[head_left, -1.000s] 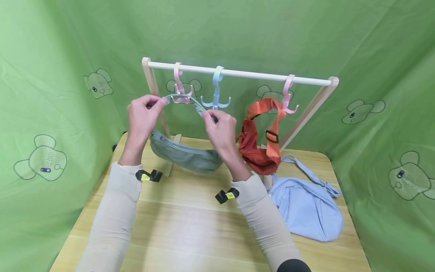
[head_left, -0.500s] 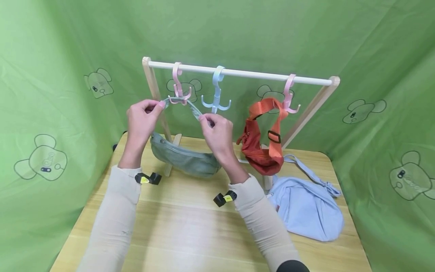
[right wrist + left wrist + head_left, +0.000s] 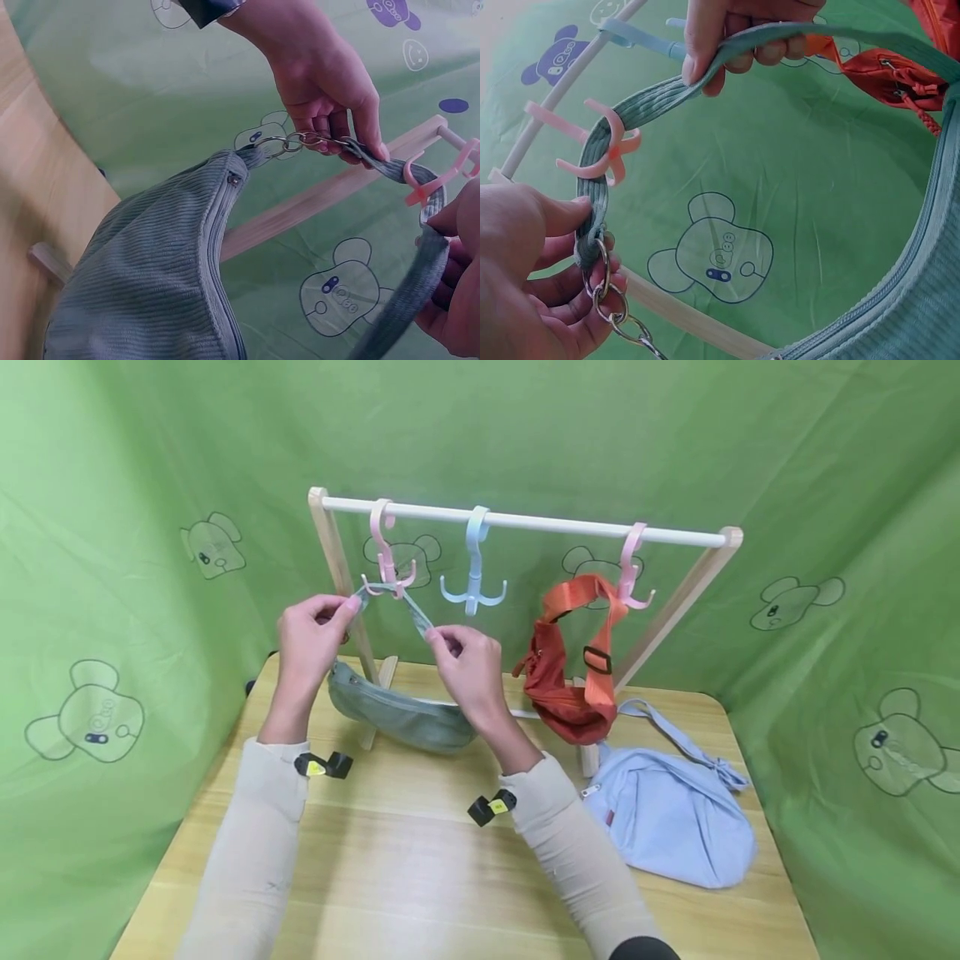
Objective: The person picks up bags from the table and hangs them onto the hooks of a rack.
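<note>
A grey-green corduroy shoulder bag (image 3: 397, 717) hangs from its strap (image 3: 654, 106), just over the table. Both hands hold that strap, one on each side of the left pink hook (image 3: 386, 560). My left hand (image 3: 309, 631) pinches the end where the strap meets a metal chain (image 3: 616, 318). Farther along, my right hand (image 3: 471, 670) pinches the strap between thumb and fingers. Between the hands, the strap bends across the hook's prongs; in the left wrist view it passes among them. The bag's zipper (image 3: 214, 259) runs along its upper edge.
A white rail (image 3: 555, 523) on wooden posts carries the hooks. A blue hook (image 3: 474, 568) hangs mid-rail. An orange-red bag (image 3: 564, 693) hangs by the right pink hook (image 3: 632, 568). A light blue bag (image 3: 678, 818) lies on the table's right side. Green cloth surrounds the table.
Both hands have come down slightly, the right also leftward. The strap has sunk from above the pink hook's prongs to among them, and the bag hangs a little lower.
</note>
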`<state>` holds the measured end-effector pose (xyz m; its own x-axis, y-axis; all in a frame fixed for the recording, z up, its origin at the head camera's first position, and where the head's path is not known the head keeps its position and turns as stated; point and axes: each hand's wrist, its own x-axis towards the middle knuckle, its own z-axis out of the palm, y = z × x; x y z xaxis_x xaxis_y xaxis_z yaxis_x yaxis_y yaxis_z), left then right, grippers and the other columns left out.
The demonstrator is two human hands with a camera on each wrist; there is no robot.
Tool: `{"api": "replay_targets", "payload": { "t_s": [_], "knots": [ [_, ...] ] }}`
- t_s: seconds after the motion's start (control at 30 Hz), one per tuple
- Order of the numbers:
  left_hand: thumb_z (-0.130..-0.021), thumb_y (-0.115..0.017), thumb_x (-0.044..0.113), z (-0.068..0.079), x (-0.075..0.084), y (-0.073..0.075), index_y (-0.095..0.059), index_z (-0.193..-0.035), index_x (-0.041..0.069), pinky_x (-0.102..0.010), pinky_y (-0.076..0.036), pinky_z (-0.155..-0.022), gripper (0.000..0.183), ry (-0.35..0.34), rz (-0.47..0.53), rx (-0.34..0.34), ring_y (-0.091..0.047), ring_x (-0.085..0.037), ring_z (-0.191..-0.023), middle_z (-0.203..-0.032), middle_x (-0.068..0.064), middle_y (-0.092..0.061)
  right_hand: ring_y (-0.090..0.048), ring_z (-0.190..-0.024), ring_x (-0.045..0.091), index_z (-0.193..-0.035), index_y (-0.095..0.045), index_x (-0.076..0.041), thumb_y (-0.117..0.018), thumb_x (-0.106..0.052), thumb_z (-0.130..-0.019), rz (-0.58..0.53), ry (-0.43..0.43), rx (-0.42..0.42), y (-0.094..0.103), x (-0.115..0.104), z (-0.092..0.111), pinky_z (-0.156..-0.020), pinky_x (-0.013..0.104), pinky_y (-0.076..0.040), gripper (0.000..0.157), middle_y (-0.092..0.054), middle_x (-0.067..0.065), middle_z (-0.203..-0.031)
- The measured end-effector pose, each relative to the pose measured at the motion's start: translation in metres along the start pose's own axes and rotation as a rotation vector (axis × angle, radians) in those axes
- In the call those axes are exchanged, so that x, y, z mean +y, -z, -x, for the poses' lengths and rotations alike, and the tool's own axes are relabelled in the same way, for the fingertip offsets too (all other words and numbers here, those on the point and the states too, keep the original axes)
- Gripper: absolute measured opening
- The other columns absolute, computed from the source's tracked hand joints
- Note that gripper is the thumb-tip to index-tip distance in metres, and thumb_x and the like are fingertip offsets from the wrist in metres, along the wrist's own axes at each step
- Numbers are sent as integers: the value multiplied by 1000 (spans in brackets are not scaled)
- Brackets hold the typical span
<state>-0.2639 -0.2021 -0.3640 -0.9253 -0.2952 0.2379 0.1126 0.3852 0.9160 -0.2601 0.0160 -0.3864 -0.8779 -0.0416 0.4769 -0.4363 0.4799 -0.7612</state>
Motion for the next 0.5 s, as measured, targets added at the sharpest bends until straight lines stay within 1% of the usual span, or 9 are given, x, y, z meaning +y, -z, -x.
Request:
{"api": "replay_targets", "payload": {
  "t_s": [0.17,0.27,0.4,0.5],
  "knots": [
    [-96,-75,37,2,-5,-1,-78,-112,4,-18,-56,-60,37,-2,23,-5,-64,-5,-64,-80,5,-70,-65,-70,19,-104,-80,-3,-70,-19,-98,13,28,-17,-2,6,6,-61,26,-56,20,-75,11,-83],
    [-96,-75,35,3,-6,-2,-78,-114,3,-16,-57,-62,37,6,33,-10,-65,-4,-66,-88,-5,-75,-68,-73,22,-107,-79,-2,-71,-17,-98,13,35,-37,-3,8,9,-64,29,-59,20,-77,14,-89],
    [-96,-76,33,5,-9,-4,-77,-118,3,-17,-60,-68,37,30,54,-16,-67,-4,-70,-101,-18,-77,-72,-79,24,-111,-79,-1,-71,-14,-98,21,40,-49,-4,12,13,-69,31,-63,20,-78,16,-96],
    [-96,-76,30,6,-14,-5,-76,-119,3,-17,-61,-71,36,40,87,-5,-68,-4,-72,-102,-17,-77,-74,-82,25,-112,-78,0,-71,-13,-98,22,35,-54,-5,15,16,-72,31,-64,21,-78,17,-99]
  ]
}}
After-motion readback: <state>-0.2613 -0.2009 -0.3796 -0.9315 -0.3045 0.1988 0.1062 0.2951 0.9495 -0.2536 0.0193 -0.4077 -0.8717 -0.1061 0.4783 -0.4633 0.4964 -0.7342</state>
